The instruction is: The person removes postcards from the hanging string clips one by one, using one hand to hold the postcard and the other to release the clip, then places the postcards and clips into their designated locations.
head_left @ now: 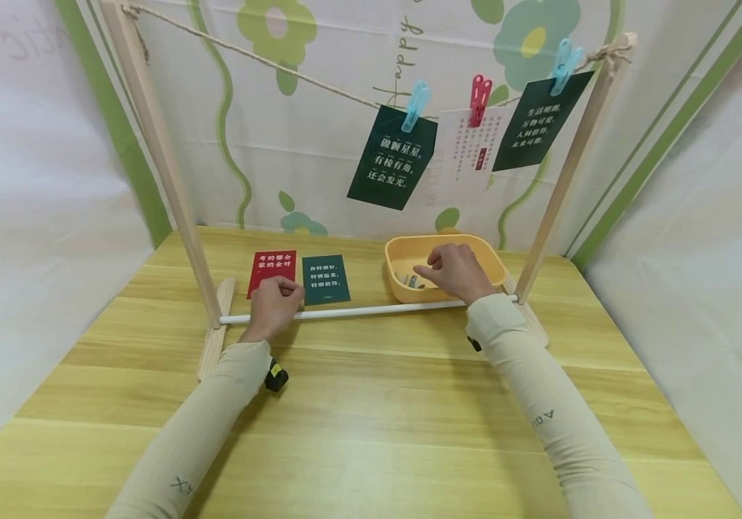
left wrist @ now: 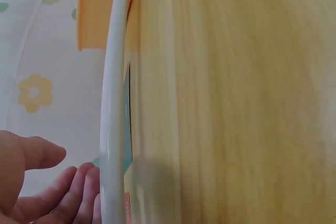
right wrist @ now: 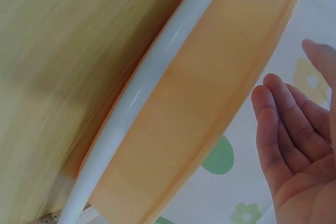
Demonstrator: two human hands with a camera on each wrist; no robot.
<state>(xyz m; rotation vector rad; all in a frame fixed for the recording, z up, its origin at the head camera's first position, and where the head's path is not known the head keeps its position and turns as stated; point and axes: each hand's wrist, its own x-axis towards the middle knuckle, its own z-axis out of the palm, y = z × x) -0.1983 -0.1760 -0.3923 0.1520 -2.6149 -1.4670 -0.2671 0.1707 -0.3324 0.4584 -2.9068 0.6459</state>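
Over the lower part of a red card [head_left: 273, 264], my left hand [head_left: 272, 308] hovers with fingers loosely bent. The left wrist view shows its thumb apart from the fingertips [left wrist: 86, 174], nothing between them. Beside it lies a dark green card [head_left: 326, 279] with white writing. My right hand [head_left: 461, 271] is above the yellow plastic basket [head_left: 409, 249], where several small clips [head_left: 414, 282] lie at the bottom. In the right wrist view, that hand's thumb and fingers [right wrist: 286, 129] are apart and hold nothing.
A wooden frame [head_left: 163, 158] carries a twine line [head_left: 254, 56]. Blue and red clothespins [head_left: 479, 101] hold two green cards [head_left: 391, 158] and a pale card [head_left: 461, 155] on it. A white rod [head_left: 371, 311] crosses low between the posts, under both wrists.
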